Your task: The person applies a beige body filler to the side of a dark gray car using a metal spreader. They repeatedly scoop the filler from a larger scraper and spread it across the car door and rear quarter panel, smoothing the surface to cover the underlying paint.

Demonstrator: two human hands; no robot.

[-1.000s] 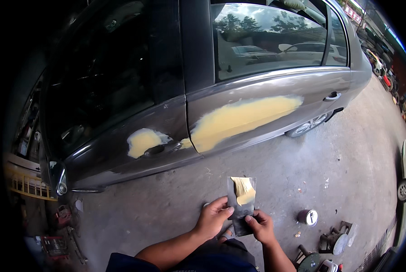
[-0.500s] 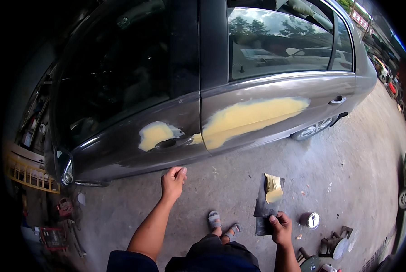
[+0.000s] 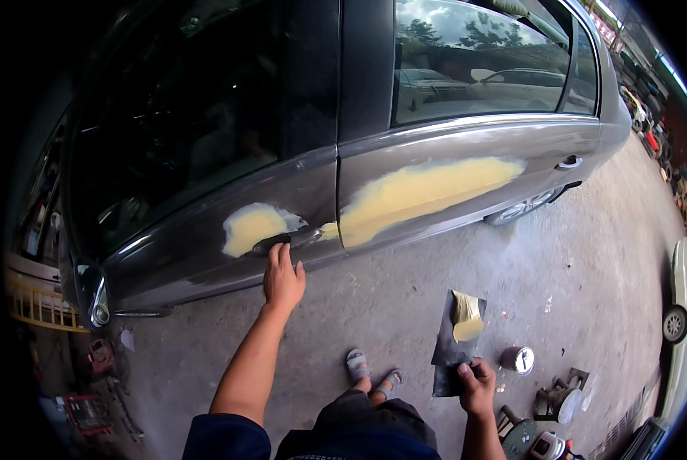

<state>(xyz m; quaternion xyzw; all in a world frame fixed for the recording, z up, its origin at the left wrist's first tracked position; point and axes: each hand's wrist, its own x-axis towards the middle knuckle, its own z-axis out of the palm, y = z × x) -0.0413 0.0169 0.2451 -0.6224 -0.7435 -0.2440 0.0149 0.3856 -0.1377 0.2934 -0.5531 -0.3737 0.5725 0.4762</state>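
A grey-brown car door (image 3: 197, 261) with a dark handle recess (image 3: 270, 243) stands in front of me. Beside the recess is a patch of dried yellow filler (image 3: 251, 229); a longer filler patch (image 3: 424, 192) covers the other door. My left hand (image 3: 283, 280) has its fingers stretched out, tips at the recess, holding nothing; whether they touch it I cannot tell. Lower right, my right hand (image 3: 477, 386) grips a dark flat putty board (image 3: 452, 341) between thumb and fingers. A smear of wet-looking yellow filler (image 3: 467, 316) lies on its far part.
Right of my right hand stands a round tin (image 3: 518, 359) on the concrete floor. Small stools (image 3: 560, 400) are near it. A red tool crate (image 3: 88, 414) and a yellow rack (image 3: 44, 303) lie left. A white car (image 3: 685, 307) is parked at far right.
My left hand has moved forward and a little left to the door handle recess, its fingers now stretched out instead of pinched. The right hand still holds the board in about the same place.
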